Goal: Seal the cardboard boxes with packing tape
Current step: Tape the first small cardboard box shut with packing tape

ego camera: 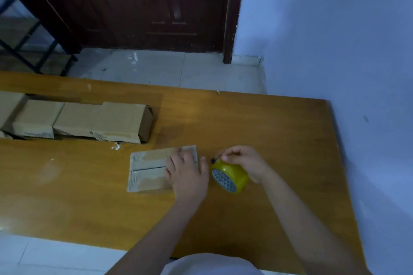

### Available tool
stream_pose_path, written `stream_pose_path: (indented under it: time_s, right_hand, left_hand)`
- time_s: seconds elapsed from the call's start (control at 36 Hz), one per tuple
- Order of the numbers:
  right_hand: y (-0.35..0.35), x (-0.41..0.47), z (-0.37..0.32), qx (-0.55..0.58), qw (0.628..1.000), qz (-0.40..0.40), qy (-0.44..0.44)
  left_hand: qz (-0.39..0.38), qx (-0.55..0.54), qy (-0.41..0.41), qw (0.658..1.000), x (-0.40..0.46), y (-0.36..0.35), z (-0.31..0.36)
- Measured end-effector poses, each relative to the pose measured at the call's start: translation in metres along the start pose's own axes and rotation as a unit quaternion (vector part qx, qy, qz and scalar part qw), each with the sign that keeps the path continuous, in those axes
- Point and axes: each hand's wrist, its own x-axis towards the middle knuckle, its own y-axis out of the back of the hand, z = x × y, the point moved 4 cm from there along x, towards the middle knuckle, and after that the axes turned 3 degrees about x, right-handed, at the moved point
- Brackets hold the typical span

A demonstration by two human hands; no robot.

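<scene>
Two hands are over the table (245, 123) from where I watch; the left hand (187, 176) lies flat on the small cardboard box (147, 169), fingers fairly straight and spread, pressing down on its right part; I see no curl around the box. The box lies flat on the wood, near the middle of the table, with its two top flaps meeting in a dark seam that runs left to right; the seam shows bare on the left part and passes under the left hand on the right. The right hand (242, 159) is just to the right of the box, fingers curled; it grips the top of the roll of tape (230, 176), thumb and fingertips pinching at the roll's upper edge near a small dark thing there which I cannot make out. The roll is yellow, stands tilted on the table, its open core facing toward me and to the left; it sits just beside the left hand's thumb side, between the two hands; whether it touches the box I cannot tell. Further back on the left, well apart from the hands, several more boxes (98, 121) lie in a row, one with an open end facing right. Beyond the table are a pale tiled floor (178, 69), a dark wooden door (145, 2) and a white wall (335, 29).
</scene>
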Motion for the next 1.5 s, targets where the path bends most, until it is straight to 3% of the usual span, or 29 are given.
stream_pose_path:
  time_s: [0.06, 0.17, 0.33, 0.44, 0.5, 0.58, 0.67, 0.72, 0.83, 0.97, 1.08, 1.25, 1.5]
  right_hand:
    - [0.0, -0.003, -0.016, -0.026, 0.999, 0.005, 0.02]
    - [-0.003, -0.013, -0.042, -0.047, 0.997, 0.009, 0.057]
    - [-0.011, -0.027, -0.067, -0.079, 0.991, 0.05, 0.096]
    - [-0.015, -0.043, -0.079, -0.051, 0.992, 0.08, 0.089]
    - [-0.017, -0.054, -0.085, -0.055, 0.99, 0.088, 0.097]
    - [-0.021, -0.071, -0.088, 0.026, 0.992, 0.092, 0.088]
    - [-0.026, -0.081, -0.09, 0.032, 0.99, 0.069, 0.115]
    - [-0.032, -0.084, -0.09, 0.037, 0.988, 0.078, 0.13]
    - [-0.045, -0.091, -0.09, 0.057, 0.976, 0.142, 0.153]
    - [-0.061, -0.096, -0.054, -0.155, 0.961, 0.229, 0.0]
    - [-0.073, -0.104, -0.043, -0.231, 0.937, 0.262, -0.027]
    - [-0.093, -0.111, -0.014, -0.263, 0.933, 0.234, -0.08]
    - [-0.107, -0.094, 0.013, -0.268, 0.914, 0.274, -0.132]
  left_hand:
    - [-0.014, -0.052, -0.067, 0.996, 0.008, 0.013, 0.011]
    - [-0.133, -0.117, -0.171, 0.969, 0.025, 0.016, 0.029]
    - [-0.111, -0.169, -0.196, 0.96, 0.049, 0.038, 0.043]
    - [-0.13, -0.25, -0.114, 0.953, 0.07, 0.044, 0.035]
    - [-0.162, -0.322, -0.042, 0.932, 0.076, 0.047, 0.034]
    - [-0.221, -0.387, 0.044, 0.894, 0.082, 0.053, 0.035]
    - [-0.287, -0.411, 0.065, 0.863, 0.092, 0.056, 0.036]
    - [-0.301, -0.391, 0.034, 0.869, 0.099, 0.056, 0.04]
    - [-0.253, -0.341, -0.046, 0.904, 0.112, 0.062, 0.049]
    - [-0.24, -0.3, -0.118, 0.916, 0.134, 0.063, 0.04]
    - [-0.267, -0.276, -0.138, 0.913, 0.123, 0.05, 0.025]
    - [-0.231, -0.162, -0.221, 0.934, 0.099, 0.039, -0.012]
    - [-0.224, -0.148, -0.176, 0.947, 0.096, 0.005, -0.031]
